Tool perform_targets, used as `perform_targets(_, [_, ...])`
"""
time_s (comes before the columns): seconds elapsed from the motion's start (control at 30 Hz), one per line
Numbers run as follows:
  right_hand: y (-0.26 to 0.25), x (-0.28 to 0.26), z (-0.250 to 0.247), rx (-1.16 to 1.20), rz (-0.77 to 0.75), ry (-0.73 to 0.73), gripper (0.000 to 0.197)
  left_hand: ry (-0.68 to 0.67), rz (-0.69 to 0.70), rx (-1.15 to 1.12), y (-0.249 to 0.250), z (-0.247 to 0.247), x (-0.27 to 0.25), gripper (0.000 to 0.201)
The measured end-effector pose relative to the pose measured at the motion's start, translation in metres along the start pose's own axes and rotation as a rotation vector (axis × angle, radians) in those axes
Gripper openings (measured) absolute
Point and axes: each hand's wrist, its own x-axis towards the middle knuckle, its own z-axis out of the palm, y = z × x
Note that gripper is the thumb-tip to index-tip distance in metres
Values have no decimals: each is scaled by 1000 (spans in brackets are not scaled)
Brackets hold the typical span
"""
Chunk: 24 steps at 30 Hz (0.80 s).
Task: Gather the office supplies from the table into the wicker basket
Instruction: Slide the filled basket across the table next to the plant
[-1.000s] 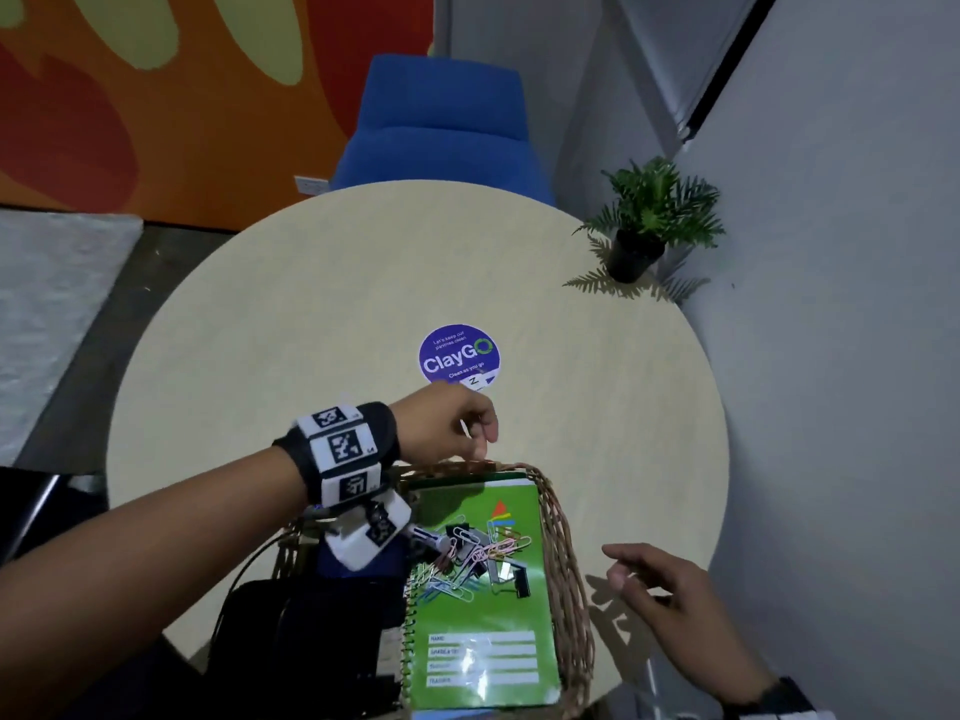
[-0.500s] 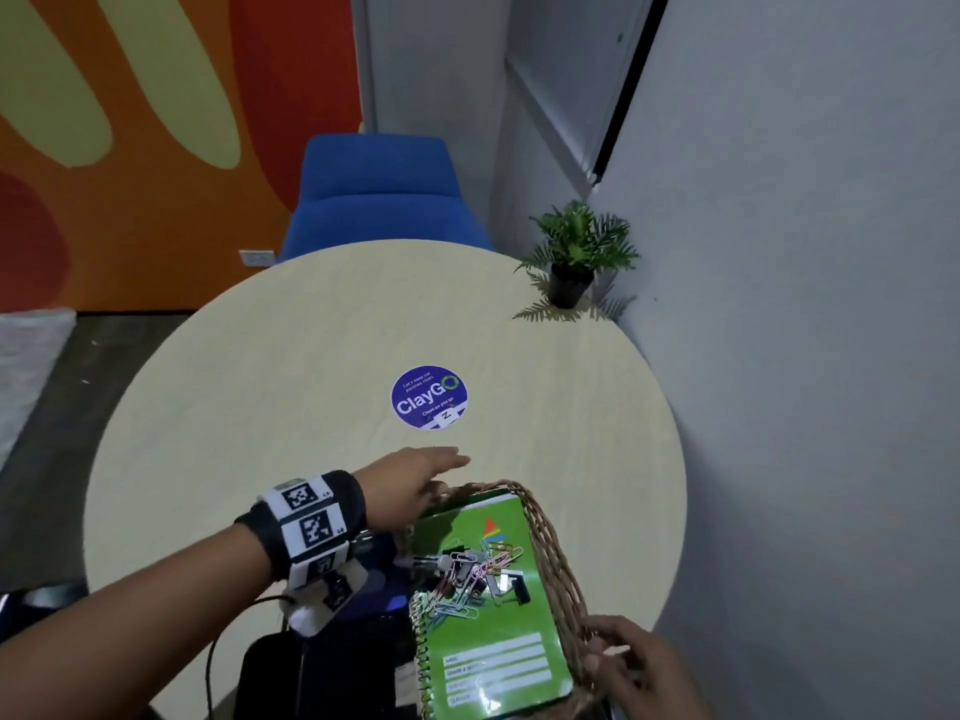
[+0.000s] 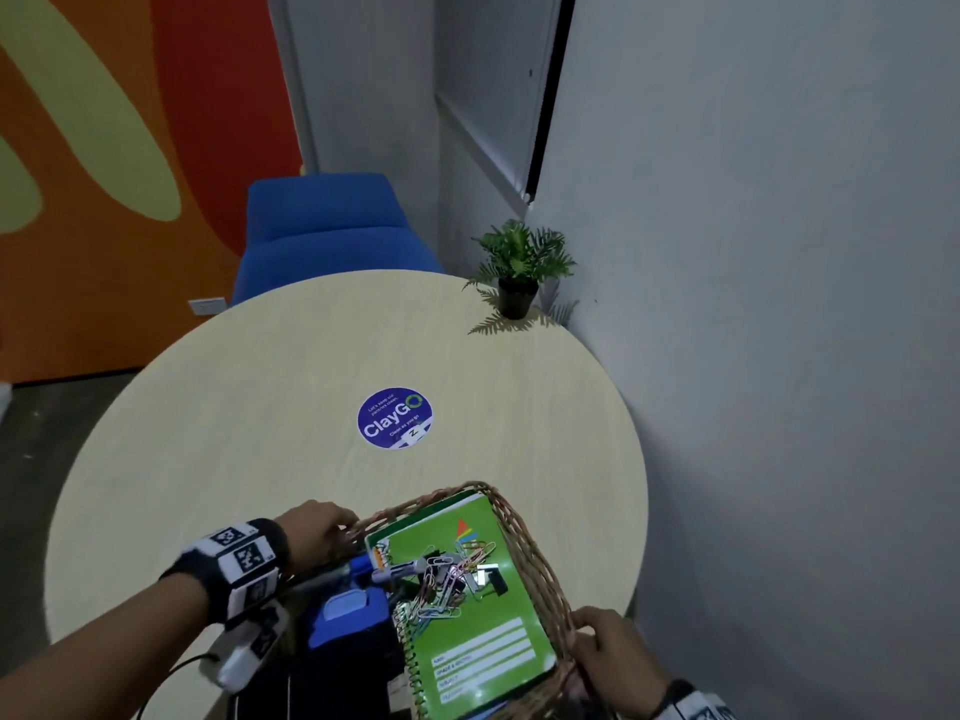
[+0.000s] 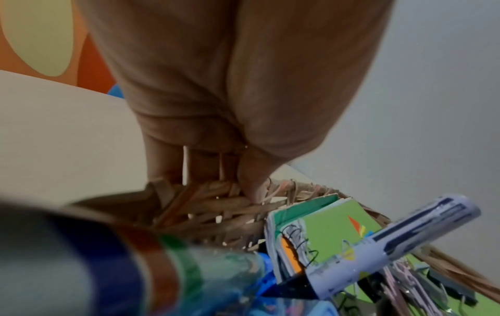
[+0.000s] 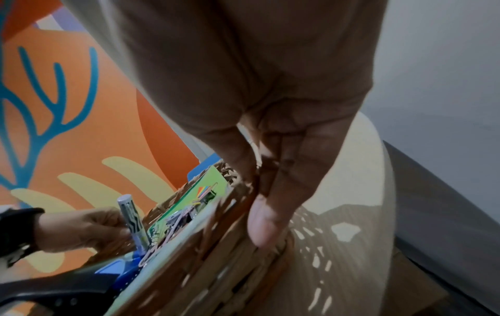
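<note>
Round pale bench [image 3: 249, 407] against grey walls carries the basket [image 3: 524, 532] at its near edge, the near end cut off. Inside, a green notebook [image 3: 467, 615] lies lengthwise toward the far edge, under tangled paper clips [image 3: 447, 579]. Both hands grip the rim: left hand [image 3: 317, 527] far-left corner, right hand [image 3: 618, 652] right side.

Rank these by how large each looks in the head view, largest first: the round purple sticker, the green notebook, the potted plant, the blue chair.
1. blue chair
2. green notebook, though it lies nearest the camera, which flatters it
3. potted plant
4. round purple sticker, close to the plant in apparent size, so the last two are unsure
</note>
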Motion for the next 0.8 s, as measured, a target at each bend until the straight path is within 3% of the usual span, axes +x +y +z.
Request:
perform_targets(0.17, [-11,51,-3,26,-6,14,22,47,-99,-165,-26,15,-14,29])
perform_targets(0.3, [-52,88,-11,116,-80,47,37,123,-188,-354,-53,38,-38,21])
perform_targets(0.43, [-101,115,-10,199,-98,-44,47,177,-252,-566,-61,59,-70,28])
perform_targets(0.5, [-123,125,-7,156,-135,-79,47,176,-294,-641,-59,70,-82,41])
perform_targets(0.67, [-166,137,-2,-59,-293,-97,41,211,-373,-878,-43,96,-103,33])
perform_targets(0.8, [-175,134,2,-88,-370,-210,57,207,-400,-1087,-30,107,-114,28])
